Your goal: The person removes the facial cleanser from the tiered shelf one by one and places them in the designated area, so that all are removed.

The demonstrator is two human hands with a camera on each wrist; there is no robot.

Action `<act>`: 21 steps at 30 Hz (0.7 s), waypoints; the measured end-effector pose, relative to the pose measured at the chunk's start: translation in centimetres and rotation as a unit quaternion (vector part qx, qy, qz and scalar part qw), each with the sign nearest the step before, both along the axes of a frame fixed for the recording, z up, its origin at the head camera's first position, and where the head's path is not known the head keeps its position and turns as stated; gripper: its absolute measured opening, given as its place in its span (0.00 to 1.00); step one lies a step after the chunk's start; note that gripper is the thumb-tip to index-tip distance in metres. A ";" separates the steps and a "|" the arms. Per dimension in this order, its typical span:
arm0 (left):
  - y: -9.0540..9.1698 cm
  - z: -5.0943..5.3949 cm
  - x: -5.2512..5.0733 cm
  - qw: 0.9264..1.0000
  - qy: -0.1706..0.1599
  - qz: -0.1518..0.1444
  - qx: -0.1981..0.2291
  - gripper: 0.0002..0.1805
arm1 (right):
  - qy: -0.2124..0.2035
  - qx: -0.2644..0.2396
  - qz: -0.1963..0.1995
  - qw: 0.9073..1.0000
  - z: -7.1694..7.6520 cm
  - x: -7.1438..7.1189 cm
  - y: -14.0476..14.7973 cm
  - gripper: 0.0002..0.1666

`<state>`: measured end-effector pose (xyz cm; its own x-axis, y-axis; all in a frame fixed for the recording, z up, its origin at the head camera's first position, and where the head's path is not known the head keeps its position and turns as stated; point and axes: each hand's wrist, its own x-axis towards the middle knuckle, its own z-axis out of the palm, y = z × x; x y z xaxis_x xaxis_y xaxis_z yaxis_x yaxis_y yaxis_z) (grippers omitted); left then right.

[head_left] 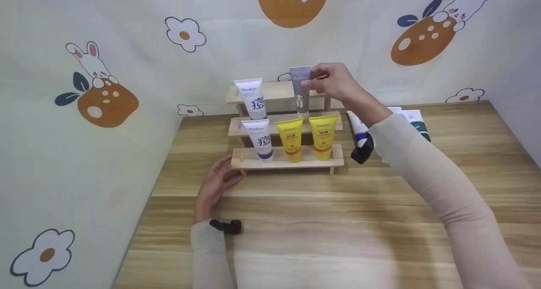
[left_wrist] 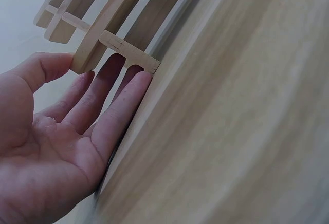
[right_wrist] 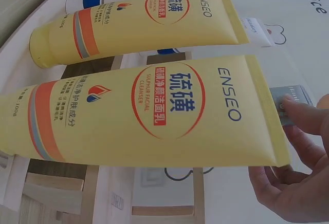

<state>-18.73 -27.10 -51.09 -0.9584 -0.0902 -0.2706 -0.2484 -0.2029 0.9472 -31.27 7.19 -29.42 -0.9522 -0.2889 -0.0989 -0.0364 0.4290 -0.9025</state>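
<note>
There's your three-tier stand [head_left: 274, 91], far on the table [head_left: 296, 221], backdrop [head_left: 139, 10] behind. Near tier [head_left: 307, 157], left to right: one Hankey tube [head_left: 258, 139], then two ENSEO tubes [head_left: 289, 139]. Behind, another tube [head_left: 252, 99] at the middle tier's left; to its right, the tube [head_left: 300, 92] in your right hand [head_left: 336, 84]. Your left hand [head_left: 215, 183] is at the near tier's left end; loose tubes [head_left: 416, 122] lie right of the stand.
</note>
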 end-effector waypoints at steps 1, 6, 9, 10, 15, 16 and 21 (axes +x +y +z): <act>0.0 0.0 0.0 1.000 0.001 0.000 0.000 0.25 | -0.002 -0.006 -0.002 1.000 0.0 0.0 0.2 0.23; 0.1 -0.1 0.1 1.000 0.004 -0.001 0.001 0.25 | -0.002 -0.038 -0.021 0.999 0.0 0.1 1.4 0.23; 0.1 0.0 0.1 1.000 0.004 -0.005 0.001 0.25 | 0.008 -0.059 -0.038 0.998 -0.1 0.2 2.2 0.26; 0.1 0.0 0.1 1.000 0.004 -0.006 0.000 0.25 | 0.011 -0.069 -0.045 0.996 -0.2 0.2 2.4 0.26; 0.1 0.1 0.2 1.000 0.006 -0.001 0.000 0.26 | 0.025 -0.114 -0.075 0.990 -0.3 0.1 3.9 0.28; 0.1 0.0 0.1 1.000 0.006 0.001 -0.001 0.26 | 0.028 -0.123 -0.079 0.989 -0.3 0.1 4.2 0.28; 0.1 0.0 0.1 1.000 0.009 0.005 0.005 0.25 | 0.043 -0.146 -0.094 0.984 -0.6 0.0 5.9 0.30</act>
